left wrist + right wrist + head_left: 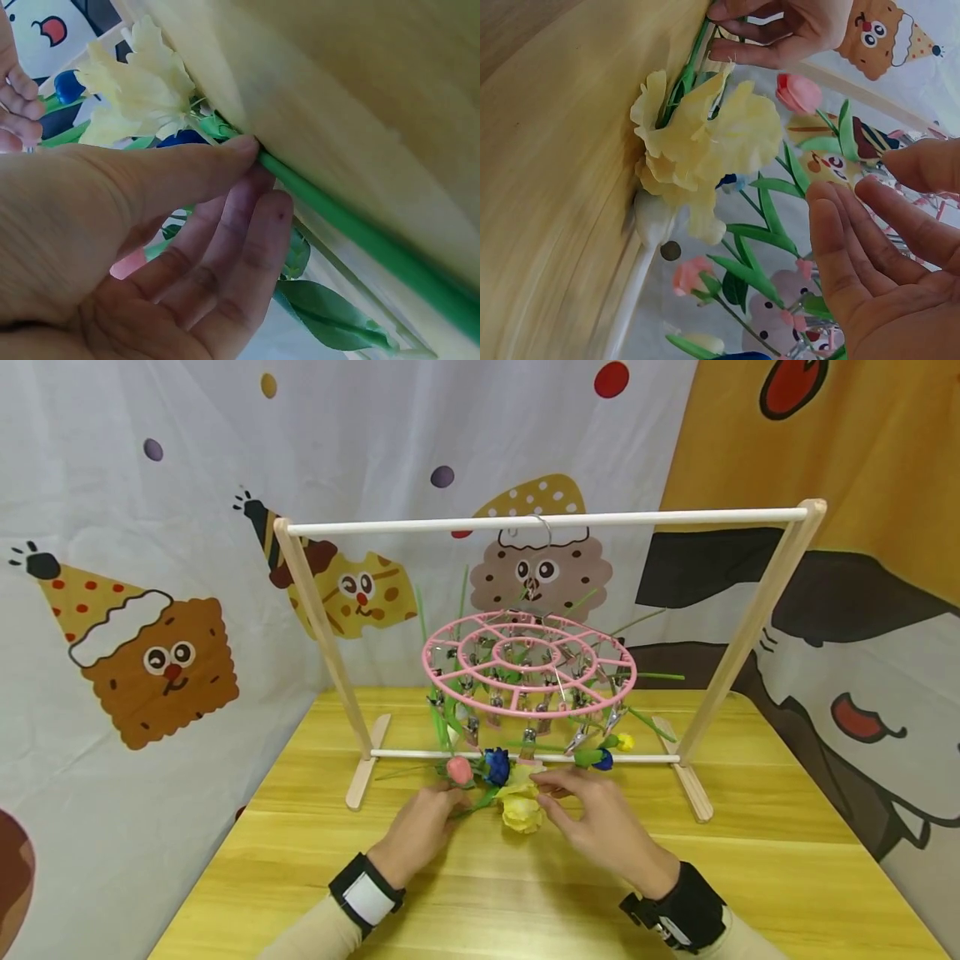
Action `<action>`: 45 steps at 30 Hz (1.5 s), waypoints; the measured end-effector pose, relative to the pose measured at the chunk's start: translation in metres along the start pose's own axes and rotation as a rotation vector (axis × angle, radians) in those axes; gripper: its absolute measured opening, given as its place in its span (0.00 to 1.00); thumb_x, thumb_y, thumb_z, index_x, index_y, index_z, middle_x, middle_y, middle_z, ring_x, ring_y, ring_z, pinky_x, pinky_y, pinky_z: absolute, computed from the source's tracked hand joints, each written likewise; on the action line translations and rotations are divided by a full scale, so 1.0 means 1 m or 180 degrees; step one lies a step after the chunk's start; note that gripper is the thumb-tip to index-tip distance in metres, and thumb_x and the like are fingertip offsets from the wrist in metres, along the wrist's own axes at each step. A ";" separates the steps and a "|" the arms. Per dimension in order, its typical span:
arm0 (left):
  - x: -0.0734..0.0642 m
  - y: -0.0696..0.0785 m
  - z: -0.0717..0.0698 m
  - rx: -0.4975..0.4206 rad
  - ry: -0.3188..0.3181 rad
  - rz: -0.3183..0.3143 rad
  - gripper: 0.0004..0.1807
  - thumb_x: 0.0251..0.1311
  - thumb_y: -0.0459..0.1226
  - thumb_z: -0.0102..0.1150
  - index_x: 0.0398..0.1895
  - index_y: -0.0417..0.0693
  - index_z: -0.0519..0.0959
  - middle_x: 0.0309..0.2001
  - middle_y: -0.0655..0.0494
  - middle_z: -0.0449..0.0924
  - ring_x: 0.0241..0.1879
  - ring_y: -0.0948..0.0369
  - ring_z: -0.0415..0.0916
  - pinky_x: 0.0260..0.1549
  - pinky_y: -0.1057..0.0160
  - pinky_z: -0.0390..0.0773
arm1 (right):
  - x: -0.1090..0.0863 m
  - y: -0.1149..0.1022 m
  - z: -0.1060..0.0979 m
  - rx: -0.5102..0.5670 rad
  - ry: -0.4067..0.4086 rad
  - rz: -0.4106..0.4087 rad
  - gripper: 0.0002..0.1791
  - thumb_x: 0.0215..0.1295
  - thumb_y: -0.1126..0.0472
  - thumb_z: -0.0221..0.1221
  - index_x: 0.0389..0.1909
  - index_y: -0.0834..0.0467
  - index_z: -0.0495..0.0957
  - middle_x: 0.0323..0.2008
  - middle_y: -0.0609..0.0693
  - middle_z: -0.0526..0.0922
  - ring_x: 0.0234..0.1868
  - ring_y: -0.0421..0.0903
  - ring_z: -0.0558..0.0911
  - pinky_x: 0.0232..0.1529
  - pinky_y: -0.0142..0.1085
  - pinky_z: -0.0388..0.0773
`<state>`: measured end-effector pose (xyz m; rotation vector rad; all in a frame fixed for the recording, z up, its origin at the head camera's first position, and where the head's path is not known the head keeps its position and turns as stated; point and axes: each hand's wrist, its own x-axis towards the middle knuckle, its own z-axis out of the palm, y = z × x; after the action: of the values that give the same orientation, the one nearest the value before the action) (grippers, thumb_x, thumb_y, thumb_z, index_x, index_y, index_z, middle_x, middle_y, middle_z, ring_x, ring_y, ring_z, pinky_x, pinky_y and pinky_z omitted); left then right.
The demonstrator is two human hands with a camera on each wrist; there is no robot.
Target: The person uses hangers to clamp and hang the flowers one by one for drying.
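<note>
My left hand (423,827) pinches the green stem (360,225) of a yellow artificial flower (522,814) between thumb and fingers, low over the wooden table. The flower's ruffled yellow petals (705,135) spread out beyond that hand. My right hand (600,814) is on the other side of the bloom, its fingers (836,247) loosely bent and holding nothing in the right wrist view. Right behind the yellow bloom are a dark blue flower (497,766) and a pink tulip (460,770).
A round pink clip hanger (525,715) with metal clips hangs by a hook from a white rod (420,526) on a wooden stand (757,610). Several flowers hang head-down from it, among them a small yellow one (626,742). A white lower bar (637,759) crosses behind the hands.
</note>
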<state>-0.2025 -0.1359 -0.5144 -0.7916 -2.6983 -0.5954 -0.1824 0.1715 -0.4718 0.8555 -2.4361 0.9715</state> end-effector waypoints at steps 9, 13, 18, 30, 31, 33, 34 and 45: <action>0.003 0.003 0.007 0.0257 0.0160 0.0039 0.09 0.67 0.25 0.82 0.41 0.47 0.94 0.40 0.52 0.93 0.39 0.57 0.92 0.36 0.61 0.93 | 0.001 -0.001 0.008 0.0053 -0.0084 0.0045 0.14 0.81 0.64 0.74 0.63 0.55 0.93 0.56 0.51 0.97 0.48 0.45 0.94 0.48 0.42 0.95; 0.004 0.008 0.003 0.0239 0.0109 0.0014 0.08 0.69 0.25 0.80 0.41 0.47 0.94 0.40 0.53 0.92 0.39 0.58 0.91 0.35 0.61 0.93 | 0.004 -0.003 0.010 0.0053 -0.0062 0.0001 0.14 0.79 0.65 0.74 0.62 0.57 0.93 0.57 0.52 0.96 0.49 0.47 0.95 0.49 0.47 0.96; 0.004 0.019 -0.007 0.0352 0.0154 0.0147 0.08 0.68 0.26 0.81 0.42 0.47 0.95 0.40 0.53 0.89 0.40 0.58 0.89 0.34 0.63 0.91 | 0.006 -0.005 0.010 0.0036 -0.0040 -0.0070 0.15 0.77 0.67 0.76 0.61 0.58 0.93 0.58 0.52 0.96 0.53 0.49 0.96 0.52 0.49 0.97; 0.007 0.039 -0.021 0.0597 0.0422 0.0645 0.08 0.71 0.26 0.80 0.43 0.47 0.91 0.40 0.56 0.86 0.39 0.60 0.86 0.38 0.64 0.91 | 0.013 -0.014 0.012 0.0063 -0.0164 -0.0231 0.16 0.76 0.65 0.78 0.61 0.53 0.93 0.55 0.53 0.96 0.45 0.47 0.93 0.42 0.40 0.93; 0.008 0.041 -0.022 0.0571 0.0418 0.0656 0.08 0.72 0.26 0.79 0.44 0.47 0.91 0.40 0.56 0.85 0.39 0.61 0.86 0.38 0.65 0.91 | 0.014 -0.014 0.013 0.0040 -0.0200 -0.0248 0.15 0.76 0.65 0.78 0.60 0.53 0.93 0.54 0.52 0.96 0.45 0.47 0.92 0.42 0.39 0.93; 0.009 0.045 -0.024 0.0523 0.0413 0.0684 0.07 0.73 0.26 0.78 0.45 0.47 0.91 0.41 0.56 0.85 0.40 0.61 0.87 0.39 0.67 0.91 | 0.015 -0.014 0.013 -0.0055 -0.0272 -0.0282 0.15 0.75 0.65 0.78 0.59 0.53 0.94 0.53 0.51 0.96 0.47 0.48 0.92 0.45 0.40 0.93; 0.010 0.048 -0.025 0.0508 0.0405 0.0693 0.08 0.74 0.26 0.77 0.46 0.46 0.91 0.42 0.56 0.84 0.40 0.62 0.87 0.38 0.67 0.91 | 0.016 -0.014 0.014 -0.0120 -0.0304 -0.0302 0.14 0.75 0.65 0.79 0.58 0.53 0.94 0.52 0.50 0.96 0.48 0.49 0.93 0.47 0.40 0.94; 0.012 0.062 -0.032 0.0462 0.0486 0.0888 0.20 0.66 0.17 0.77 0.53 0.46 0.90 0.47 0.54 0.83 0.47 0.61 0.87 0.43 0.68 0.91 | 0.017 -0.011 0.016 -0.0500 -0.0331 -0.0288 0.12 0.69 0.66 0.82 0.50 0.50 0.97 0.40 0.44 0.93 0.36 0.41 0.81 0.39 0.30 0.74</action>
<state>-0.1730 -0.0981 -0.4627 -1.0150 -2.4041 -0.3738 -0.1897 0.1471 -0.4678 0.9727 -2.4969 0.7095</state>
